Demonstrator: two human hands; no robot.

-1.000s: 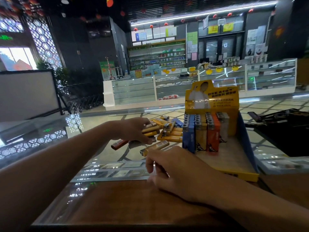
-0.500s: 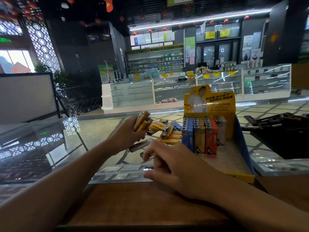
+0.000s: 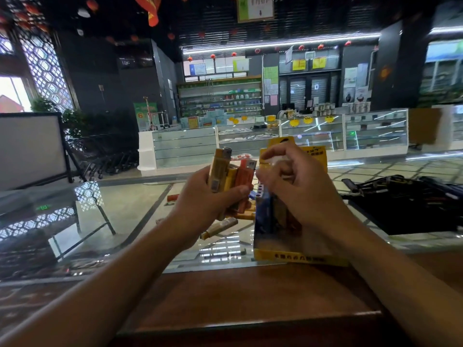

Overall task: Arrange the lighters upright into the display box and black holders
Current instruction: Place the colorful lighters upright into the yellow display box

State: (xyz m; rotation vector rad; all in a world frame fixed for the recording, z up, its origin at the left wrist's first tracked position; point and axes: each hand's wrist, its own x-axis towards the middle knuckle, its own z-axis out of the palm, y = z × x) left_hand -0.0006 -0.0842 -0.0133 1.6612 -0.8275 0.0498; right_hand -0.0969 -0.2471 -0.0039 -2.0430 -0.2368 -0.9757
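Shop cabinets with glass fronts fill the background beyond my glass-topped counter [image 3: 105, 221]. I see my left hand [image 3: 203, 204] raised, gripping a bunch of lighters [image 3: 229, 176] upright. My right hand [image 3: 293, 186] hovers beside it with fingers curled; whether it pinches anything I cannot tell. Below it stands the yellow display box [image 3: 285, 254], lighters inside, its print unreadable. Loose lighters [image 3: 219, 227] lie toward the counter's middle.

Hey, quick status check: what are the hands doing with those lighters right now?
Left hand grips a bunch of lighters, upright. Right hand raised beside them, fingers curled, apparently empty. Display box part filled. Loose lighters on the counter. Nothing in the way.
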